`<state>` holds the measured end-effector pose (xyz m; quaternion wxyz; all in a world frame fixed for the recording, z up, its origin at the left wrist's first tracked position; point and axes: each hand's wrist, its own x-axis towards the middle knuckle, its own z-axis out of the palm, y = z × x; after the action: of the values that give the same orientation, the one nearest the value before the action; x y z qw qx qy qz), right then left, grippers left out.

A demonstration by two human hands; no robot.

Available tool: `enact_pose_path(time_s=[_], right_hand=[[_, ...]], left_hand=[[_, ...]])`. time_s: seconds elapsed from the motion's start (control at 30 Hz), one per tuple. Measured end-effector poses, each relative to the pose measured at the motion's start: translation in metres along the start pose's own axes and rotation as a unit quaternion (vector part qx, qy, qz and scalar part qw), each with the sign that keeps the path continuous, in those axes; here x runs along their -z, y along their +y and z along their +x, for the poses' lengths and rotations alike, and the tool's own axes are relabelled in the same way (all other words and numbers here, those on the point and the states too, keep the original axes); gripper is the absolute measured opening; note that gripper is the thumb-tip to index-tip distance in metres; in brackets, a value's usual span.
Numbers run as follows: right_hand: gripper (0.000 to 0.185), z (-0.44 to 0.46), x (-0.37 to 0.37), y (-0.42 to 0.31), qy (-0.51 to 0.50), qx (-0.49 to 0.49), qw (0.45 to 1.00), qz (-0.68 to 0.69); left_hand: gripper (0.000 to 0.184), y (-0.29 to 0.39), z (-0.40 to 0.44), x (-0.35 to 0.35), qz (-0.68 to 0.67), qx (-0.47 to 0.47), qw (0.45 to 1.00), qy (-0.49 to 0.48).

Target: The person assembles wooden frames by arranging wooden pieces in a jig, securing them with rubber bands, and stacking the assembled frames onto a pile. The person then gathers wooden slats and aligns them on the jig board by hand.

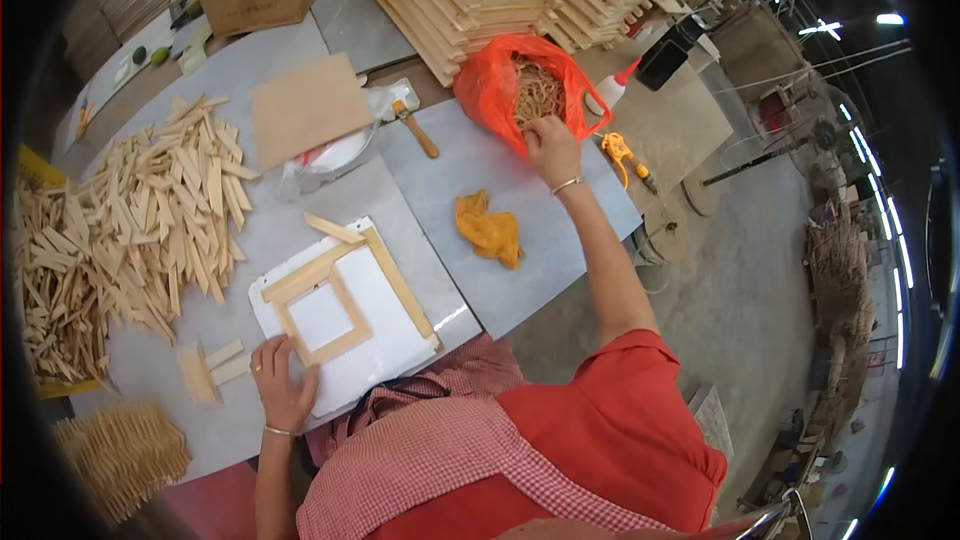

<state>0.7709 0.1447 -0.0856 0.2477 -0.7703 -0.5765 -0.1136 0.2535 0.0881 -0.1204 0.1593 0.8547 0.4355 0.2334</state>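
Note:
My right hand [553, 150] reaches to the near side of a red plastic bag [483, 90], its fingers bent down at a heap of thin tan loops that look like rubber bands [538, 92]. The fingertips are partly hidden among them. My left hand [283, 385] holds the near left corner of a small square wooden frame [345, 345], thumb on one side and fingers on the other. This frame lies on a white board [395, 345] with wooden strips [402, 285] fixed along two of its edges. A loose wooden piece [333, 229] rests at the board's far corner.
A large pile of wooden pieces [170, 200] covers the table's left side. Stacked wooden panels [455, 0] stand at the back. An orange cloth [488, 229], a wooden-handled tool [418, 133], a brown sheet [308, 108] and a white bottle [612, 88] lie around.

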Motion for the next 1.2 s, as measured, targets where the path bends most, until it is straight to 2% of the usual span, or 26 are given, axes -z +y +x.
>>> enact_pose_path(time_s=[0.03,0.07,0.17,0.3,0.37,0.4,0.43,0.5,0.57,0.7,0.77,0.8,0.9,0.97,1.03,1.1,1.13,1.17,1.2], right_hand=[[0.014,0.01,0.004,0.011,-0.023,-0.045,0.997,-0.06],[0.014,0.017,0.001,0.023,-0.018,-0.045,0.997,-0.061],[0.024,0.029,-0.011,0.046,-0.131,0.002,0.965,-0.228],[0.021,0.038,-0.013,0.057,-0.16,-0.012,0.958,-0.238],[0.019,0.037,-0.005,0.059,-0.146,0.022,0.965,-0.214],[0.019,0.033,-0.005,0.063,-0.147,0.075,0.963,-0.212],[0.019,0.031,-0.006,0.064,-0.145,0.074,0.963,-0.214],[0.016,0.028,-0.014,0.063,-0.223,0.028,0.946,-0.235],[0.016,0.026,-0.019,0.066,-0.22,0.045,0.945,-0.237],[0.022,0.027,-0.009,0.064,-0.191,-0.008,0.966,-0.175],[0.025,0.033,0.0,0.065,-0.079,-0.027,0.995,-0.057],[0.028,0.037,0.006,0.067,-0.101,-0.036,0.994,-0.024],[0.02,0.039,0.037,0.049,-0.101,0.013,0.991,-0.085],[0.015,0.043,0.041,0.049,-0.067,0.024,0.993,-0.09],[0.014,0.045,0.05,0.034,-0.001,0.032,0.999,0.041],[0.015,0.039,0.054,0.005,-0.011,0.043,0.996,0.079],[0.014,0.035,0.057,-0.017,-0.082,-0.013,0.974,0.209],[0.013,0.028,0.06,-0.043,-0.159,-0.069,0.926,0.335],[0.011,0.018,0.063,-0.078,-0.19,-0.081,0.896,0.393]], left_hand=[[0.047,0.0,0.0,0.0,0.001,-0.004,1.0,0.003],[0.047,0.001,0.0,0.001,0.001,0.0,1.0,0.0],[0.047,0.003,0.002,0.003,-0.003,0.007,1.0,-0.007],[0.046,0.004,0.003,0.006,-0.011,0.012,1.0,-0.016],[0.046,0.005,0.004,0.007,-0.007,0.011,1.0,-0.015],[0.046,0.006,0.004,0.008,-0.006,0.005,1.0,-0.015],[0.046,0.005,0.004,0.007,-0.007,0.003,1.0,-0.014],[0.047,0.003,0.003,0.007,0.003,-0.011,1.0,-0.01],[0.047,0.004,0.003,0.011,0.003,-0.01,1.0,-0.012],[0.047,0.004,0.002,0.011,-0.008,-0.01,1.0,-0.015],[0.046,0.003,0.0,0.01,-0.014,-0.004,1.0,-0.013],[0.046,0.003,0.0,0.01,-0.019,-0.001,1.0,-0.01],[0.045,0.0,0.001,0.01,-0.037,0.007,0.999,-0.008],[0.044,-0.004,-0.002,0.01,-0.048,0.019,0.999,-0.004],[0.042,-0.008,-0.005,0.009,-0.086,0.04,0.995,0.009],[0.04,-0.011,-0.007,0.008,-0.113,0.066,0.991,0.023],[0.038,-0.012,-0.009,0.007,-0.139,0.087,0.986,0.036],[0.036,-0.013,-0.009,0.007,-0.15,0.096,0.983,0.051],[0.035,-0.017,-0.01,0.005,-0.158,0.104,0.98,0.062]])
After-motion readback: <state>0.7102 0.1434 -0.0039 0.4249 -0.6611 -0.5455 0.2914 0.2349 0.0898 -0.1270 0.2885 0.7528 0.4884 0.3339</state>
